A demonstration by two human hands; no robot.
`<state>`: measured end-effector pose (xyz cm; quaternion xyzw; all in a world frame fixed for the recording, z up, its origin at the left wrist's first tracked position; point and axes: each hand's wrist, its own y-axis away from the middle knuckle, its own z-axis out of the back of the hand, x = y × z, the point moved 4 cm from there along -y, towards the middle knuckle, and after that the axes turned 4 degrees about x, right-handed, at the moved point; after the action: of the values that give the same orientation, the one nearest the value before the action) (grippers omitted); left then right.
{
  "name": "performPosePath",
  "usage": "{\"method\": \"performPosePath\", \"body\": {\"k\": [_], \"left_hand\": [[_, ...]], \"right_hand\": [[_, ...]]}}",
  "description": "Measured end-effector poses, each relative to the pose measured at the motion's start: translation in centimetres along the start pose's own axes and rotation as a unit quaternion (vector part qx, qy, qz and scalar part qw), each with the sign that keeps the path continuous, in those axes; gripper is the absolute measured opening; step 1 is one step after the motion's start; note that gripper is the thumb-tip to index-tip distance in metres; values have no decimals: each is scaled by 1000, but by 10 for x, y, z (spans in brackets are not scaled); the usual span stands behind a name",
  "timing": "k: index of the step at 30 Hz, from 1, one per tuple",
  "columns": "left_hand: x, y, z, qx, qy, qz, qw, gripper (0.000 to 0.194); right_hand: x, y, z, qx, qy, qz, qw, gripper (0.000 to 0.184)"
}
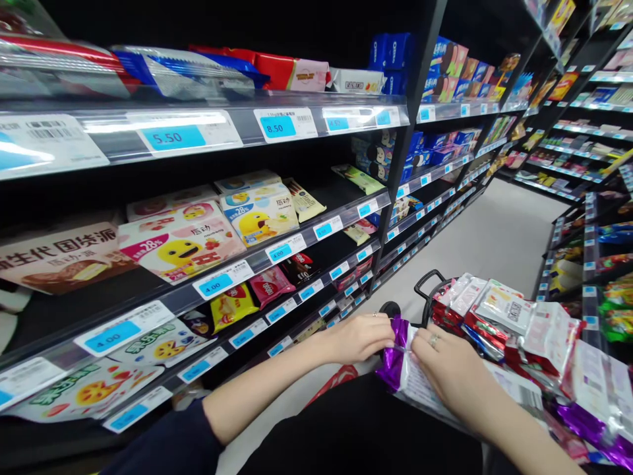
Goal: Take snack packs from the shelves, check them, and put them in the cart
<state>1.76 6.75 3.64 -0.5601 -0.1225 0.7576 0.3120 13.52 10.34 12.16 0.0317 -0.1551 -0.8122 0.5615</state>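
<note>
My left hand, a ring on one finger, is closed on the purple end of a snack pack with a purple and white wrapper. My right hand, also wearing a ring, grips the same pack from above, just right of the purple end. The pack stretches right beneath my right forearm, with a barcode on its far part. Beside it, a cart with a black handle is piled with wrapped snack packs in red, white and silver. Another purple and white pack lies at the right of the pile.
Black shelves with price tags run along my left, holding boxed cakes, cookie bags and wrapped snacks. More shelves of bagged snacks stand to the right. A pale floor aisle leads away between them.
</note>
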Motion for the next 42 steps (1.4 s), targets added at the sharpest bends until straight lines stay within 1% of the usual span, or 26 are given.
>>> {"method": "performPosePath", "body": {"k": [2,3,6,8,10,13,16,18,21,23,25,26,27,28,29,31,32,33,34,35,36,38,40,42], "left_hand": [[4,1,-1,16,71,44,996,27],[7,2,-2,23,98,70,992,26],[21,10,-10,36,163,170,971,26],[31,17,-19,29,199,236,951,27],[35,21,-29,9,232,275,933,29],[28,19,-37,-36,276,277,920,33],[20,12,-37,-77,328,274,901,34],[19,8,-36,-88,364,283,883,34],[27,5,-38,-78,413,303,856,32],[36,5,-42,-84,460,326,822,32],[43,6,-49,-85,525,351,771,35],[45,7,-52,-83,549,362,749,37],[46,7,-55,-78,561,371,736,37],[46,8,-57,-72,561,379,733,36],[45,9,-58,-71,552,387,735,35],[42,13,-59,-88,528,405,741,34],[40,16,-59,-99,517,417,741,35],[37,18,-59,-106,506,430,740,37],[35,20,-59,-107,500,443,737,37],[32,21,-60,-99,501,452,731,37],[30,22,-61,-86,512,456,723,37],[27,20,-64,-68,556,448,696,39],[28,18,-66,-84,588,443,671,41],[31,17,-69,-117,595,454,653,41]], "right_hand": [[-2,-2,-1,4,-24,-27,999,18],[-3,-3,-2,7,-15,-38,999,19],[-13,1,-4,12,73,-86,994,24],[-23,11,-4,8,119,-118,986,27],[-30,23,-2,-1,104,-124,987,27],[-30,39,2,-4,35,-104,994,25],[-30,46,4,14,-3,-123,992,23],[-31,47,2,22,-16,-131,991,24],[-37,44,-4,34,-47,-129,990,28],[-43,40,-7,48,-66,-155,985,33],[-49,36,-9,75,-72,-208,972,40],[-52,34,-8,90,-64,-249,962,42],[-57,33,-6,103,-46,-295,949,44],[-61,35,-2,114,-21,-345,932,48],[-66,41,3,120,12,-393,912,52],[-75,62,16,117,77,-472,870,55],[-78,79,21,101,85,-506,852,53],[-81,99,24,72,66,-541,835,51],[-82,122,25,34,18,-575,817,50],[-81,146,22,-11,-62,-605,794,50],[-79,168,15,-50,-162,-621,765,52],[-69,198,-3,-109,-347,-618,697,57],[-57,209,-21,-157,-472,-598,628,56],[-51,206,-33,-195,-549,-574,575,48]]}}
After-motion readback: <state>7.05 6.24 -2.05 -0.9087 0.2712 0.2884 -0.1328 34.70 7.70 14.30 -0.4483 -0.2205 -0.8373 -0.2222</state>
